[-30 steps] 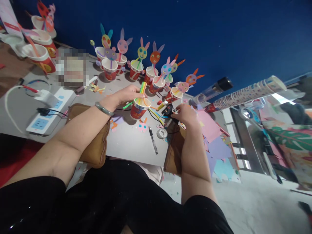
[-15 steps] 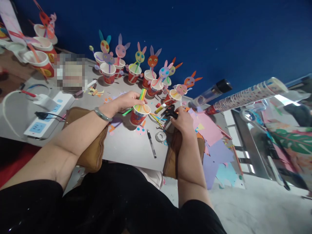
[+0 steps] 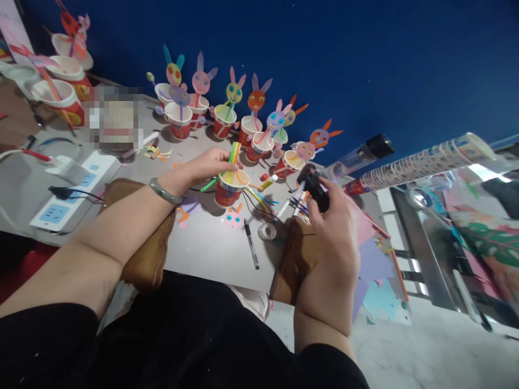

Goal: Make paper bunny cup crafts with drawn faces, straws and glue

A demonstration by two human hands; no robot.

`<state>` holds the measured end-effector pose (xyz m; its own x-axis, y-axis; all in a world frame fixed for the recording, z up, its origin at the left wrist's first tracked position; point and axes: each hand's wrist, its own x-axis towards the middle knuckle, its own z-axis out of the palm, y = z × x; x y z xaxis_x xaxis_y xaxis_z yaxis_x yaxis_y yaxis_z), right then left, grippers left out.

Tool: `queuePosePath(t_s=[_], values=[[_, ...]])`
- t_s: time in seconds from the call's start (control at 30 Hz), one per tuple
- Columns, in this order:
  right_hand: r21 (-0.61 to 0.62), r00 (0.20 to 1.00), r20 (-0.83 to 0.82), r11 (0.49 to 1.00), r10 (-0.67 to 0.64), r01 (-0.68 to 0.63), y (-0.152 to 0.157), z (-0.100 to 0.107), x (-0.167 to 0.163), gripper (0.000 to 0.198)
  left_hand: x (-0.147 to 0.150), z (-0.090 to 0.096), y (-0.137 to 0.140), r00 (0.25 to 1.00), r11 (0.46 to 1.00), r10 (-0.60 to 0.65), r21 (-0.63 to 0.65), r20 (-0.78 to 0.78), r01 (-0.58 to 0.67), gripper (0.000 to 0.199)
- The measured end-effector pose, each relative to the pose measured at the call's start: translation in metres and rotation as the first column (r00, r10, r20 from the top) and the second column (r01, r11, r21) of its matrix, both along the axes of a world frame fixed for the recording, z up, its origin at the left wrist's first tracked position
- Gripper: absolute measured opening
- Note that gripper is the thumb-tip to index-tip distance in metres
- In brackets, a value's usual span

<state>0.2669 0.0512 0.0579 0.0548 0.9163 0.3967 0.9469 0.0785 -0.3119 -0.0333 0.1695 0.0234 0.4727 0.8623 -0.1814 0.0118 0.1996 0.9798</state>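
From afar, I have the left hand (image 3: 217, 163) pinching coloured strips (image 3: 234, 153) at the cup (image 3: 229, 195); apart, toward four o'clock, my right hand (image 3: 338, 224) grips a black tool (image 3: 315, 188).

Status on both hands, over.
Left hand pinching colored strips at paper cup. Right hand gripping black glue gun. Pink rabbit cutout, pen lying nearby.

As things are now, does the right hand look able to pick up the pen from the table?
Probably not at once: the right hand holds a black tool. The way itself seems free, though: the pen lies uncovered on the table, with the white roll beside it.
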Motion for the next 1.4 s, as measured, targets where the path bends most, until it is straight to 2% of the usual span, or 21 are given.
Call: queuePosePath(t_s=[0.1,0.17,0.27,0.4,0.53,0.63,0.77,0.97,1.17,1.4], values=[[0.228,0.98,-0.174,0.972,0.095,-0.053,-0.004,-0.007,-0.019,0.037,0.003,-0.001,-0.003,1.0,1.0,-0.02,0.005,-0.005,0.02,0.022],[0.312,0.949,-0.27,0.947,0.163,-0.074,-0.005,-0.015,-0.034,0.028,0.006,0.0,-0.007,0.999,0.999,-0.032,0.028,-0.02,0.033,0.023],[0.291,0.89,-0.372,0.943,0.265,-0.16,-0.007,-0.026,-0.053,0.023,0.009,0.005,-0.012,0.997,0.996,-0.066,0.058,-0.046,0.069,0.021],[0.238,0.833,-0.426,0.932,0.353,-0.273,-0.006,-0.031,-0.064,0.021,0.011,0.015,-0.018,0.992,0.992,-0.065,0.099,-0.108,0.075,0.017],[0.108,0.828,-0.443,0.938,0.342,-0.33,-0.001,-0.035,-0.066,0.027,0.01,0.018,-0.018,0.987,0.985,-0.072,0.146,-0.142,0.093,0.015],[0.042,0.848,-0.424,0.942,0.318,-0.333,0.002,-0.039,-0.066,0.029,0.011,0.014,-0.017,0.991,0.982,-0.105,0.148,-0.084,0.117,0.014],[0.049,0.862,-0.391,0.942,0.323,-0.331,0.004,-0.043,-0.065,0.032,0.012,0.007,-0.017,0.989,0.979,-0.145,0.141,-0.003,0.144,0.013],[0.028,0.892,-0.347,0.954,0.29,-0.299,0.004,-0.044,-0.062,0.035,0.015,0.006,-0.019,0.977,0.963,-0.207,0.169,-0.04,0.211,0.014],[0.096,0.903,-0.252,0.938,0.347,-0.334,0.006,-0.046,-0.063,0.036,0.015,0.006,-0.02,0.965,0.958,-0.26,0.127,0.014,0.257,0.015],[0.074,0.916,-0.218,0.941,0.337,-0.329,0.006,-0.05,-0.061,0.038,0.017,0.008,-0.02,0.979,0.972,-0.203,0.118,-0.013,0.203,0.012]])
